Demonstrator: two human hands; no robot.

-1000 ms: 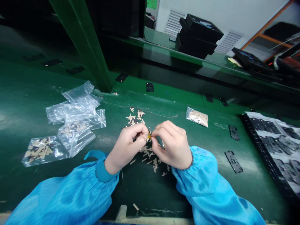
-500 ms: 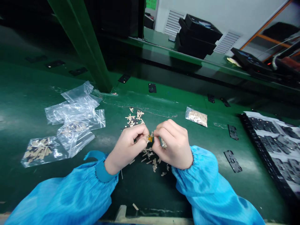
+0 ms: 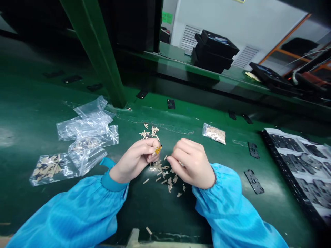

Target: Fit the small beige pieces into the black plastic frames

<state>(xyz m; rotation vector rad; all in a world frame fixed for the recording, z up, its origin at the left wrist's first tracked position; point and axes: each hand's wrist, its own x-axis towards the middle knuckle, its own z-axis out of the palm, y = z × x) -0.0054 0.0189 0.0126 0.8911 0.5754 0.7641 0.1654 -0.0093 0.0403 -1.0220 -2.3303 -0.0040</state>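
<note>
My left hand [image 3: 138,156] pinches a small yellow-orange piece with black spots [image 3: 158,149], which looks like a bit of flex circuit. A short gap to the right, my right hand [image 3: 193,161] is closed with thumb and forefinger together. A tiny beige strip [image 3: 165,157] shows by its fingertips; whether it is gripped or lies behind them I cannot tell. Loose beige pieces [image 3: 170,182] are scattered on the green table [image 3: 155,213] under and between both hands. Beyond my left hand lies another small pile of beige pieces [image 3: 154,131].
At left, clear zip bags [image 3: 85,124] overlap, beside a bag of beige pieces [image 3: 49,168]. Another filled bag [image 3: 214,133] lies right of centre. Black plates [image 3: 254,181] are spread about. A black-edged tray [image 3: 287,175] stands at right; a green post [image 3: 97,51] rises at back left.
My hands have moved apart. The yellow-orange piece stays in my left hand, which has shifted slightly left, while my right hand has come away from it. The view has tilted a little.
</note>
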